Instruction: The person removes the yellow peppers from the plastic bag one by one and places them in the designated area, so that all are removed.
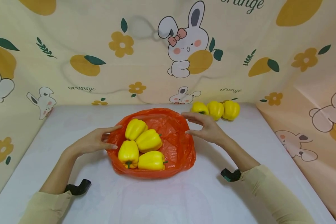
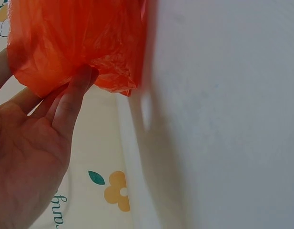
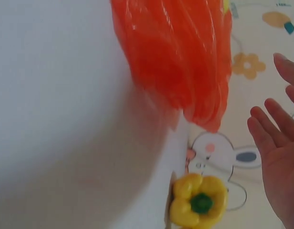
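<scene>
An open red plastic bag (image 1: 182, 152) sits on the table with several yellow bell peppers (image 1: 149, 140) inside its left half. At the bag's left rim is my left hand (image 1: 91, 141), its thumb and fingers spread and loosely straight against the plastic. The left wrist view shows those fingertips touching the outside of the red bag (image 2: 80, 38). My right hand (image 1: 208, 127) hovers by the right rim with fingers extended. In the right wrist view this hand (image 3: 285, 143) holds nothing and stands apart from the bag (image 3: 185, 52).
Three yellow bell peppers (image 1: 215, 110) stand in a row at the back right of the white table (image 1: 162, 199), just beyond the right hand. A printed cloth (image 1: 145, 68) with rabbits and oranges rises behind the table and along its sides.
</scene>
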{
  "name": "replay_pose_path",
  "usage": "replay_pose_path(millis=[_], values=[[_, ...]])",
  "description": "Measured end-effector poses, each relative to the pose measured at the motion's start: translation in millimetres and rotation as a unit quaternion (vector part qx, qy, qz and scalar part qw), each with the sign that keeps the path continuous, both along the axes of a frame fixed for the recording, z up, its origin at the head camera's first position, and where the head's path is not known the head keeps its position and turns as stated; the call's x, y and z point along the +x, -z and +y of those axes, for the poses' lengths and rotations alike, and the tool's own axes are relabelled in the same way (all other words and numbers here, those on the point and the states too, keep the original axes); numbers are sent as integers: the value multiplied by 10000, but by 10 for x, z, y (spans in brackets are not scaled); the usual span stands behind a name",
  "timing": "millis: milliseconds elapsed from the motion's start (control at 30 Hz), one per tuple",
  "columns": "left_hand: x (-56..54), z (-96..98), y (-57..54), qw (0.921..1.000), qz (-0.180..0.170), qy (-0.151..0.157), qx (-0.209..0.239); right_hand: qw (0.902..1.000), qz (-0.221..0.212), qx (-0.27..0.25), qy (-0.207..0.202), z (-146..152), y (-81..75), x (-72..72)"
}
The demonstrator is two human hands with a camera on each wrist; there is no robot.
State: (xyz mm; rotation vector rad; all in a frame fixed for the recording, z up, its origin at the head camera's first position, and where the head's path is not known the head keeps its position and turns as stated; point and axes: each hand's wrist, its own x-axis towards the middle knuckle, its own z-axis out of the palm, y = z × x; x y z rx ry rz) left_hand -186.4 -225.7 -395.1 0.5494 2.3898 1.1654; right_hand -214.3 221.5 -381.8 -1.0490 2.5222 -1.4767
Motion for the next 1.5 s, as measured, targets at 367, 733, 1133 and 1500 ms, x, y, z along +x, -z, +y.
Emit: replay_pose_path(millis=[367,733,1133,1500], values=[[29,-11,15,10000,-5,-25,-37,9984,-12,217,-521,-419,68,33],[15,-31,-8,10000,-33,-40,-61,9945,-42,339,-995,-762,96,-14],[8,-21,-6,10000,14,-35,-6,9831,-59,1122,-1442,-1026,93,-161],[8,4,18,9999,83,-35,-44,9684,-518,1513,-1912,-1086,51,-236]])
